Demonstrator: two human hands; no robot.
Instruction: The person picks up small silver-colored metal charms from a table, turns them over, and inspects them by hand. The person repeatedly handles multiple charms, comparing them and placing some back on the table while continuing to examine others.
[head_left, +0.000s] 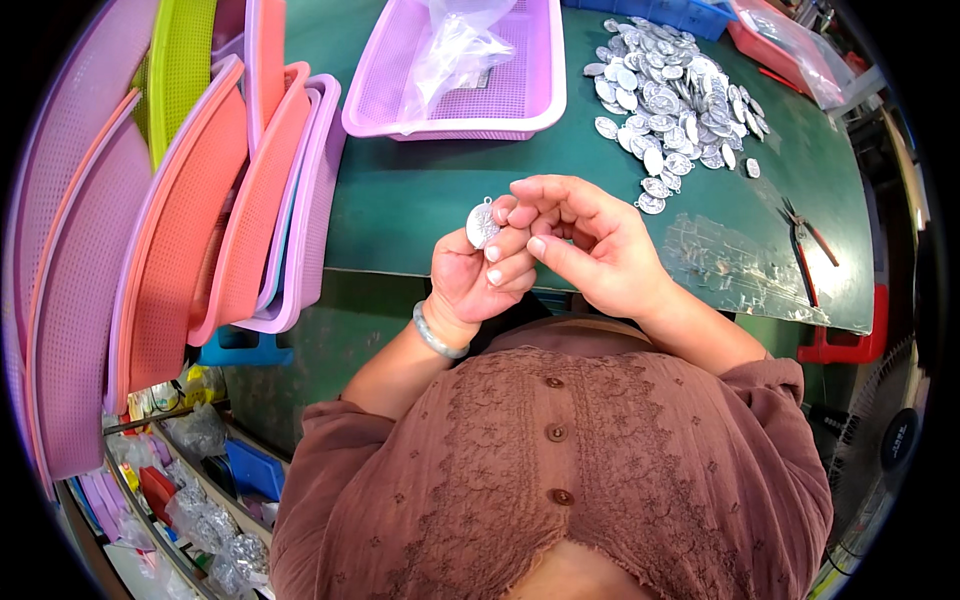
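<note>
Above the front edge of the green table (385,225), my left hand (468,270) grips a silver oval medal pendant (482,224) with a small ring at its top. The pendant's patterned face is turned up. Close against the left fingers is my right hand (590,245), its fingers curved and the thumb apart from the index finger, with nothing visible between them. A big heap of similar silver medals (680,95) lies on the table beyond my right hand. Some of them lie loose along the heap's near side.
A purple basket (450,128) with clear plastic bags stands at the far middle. Stacked pink, purple and green baskets (180,260) rise on the left. Pliers with red-and-black handles (803,250) lie at right, near worn clear tape. A blue tray (655,14) and a fan (880,430) are also around.
</note>
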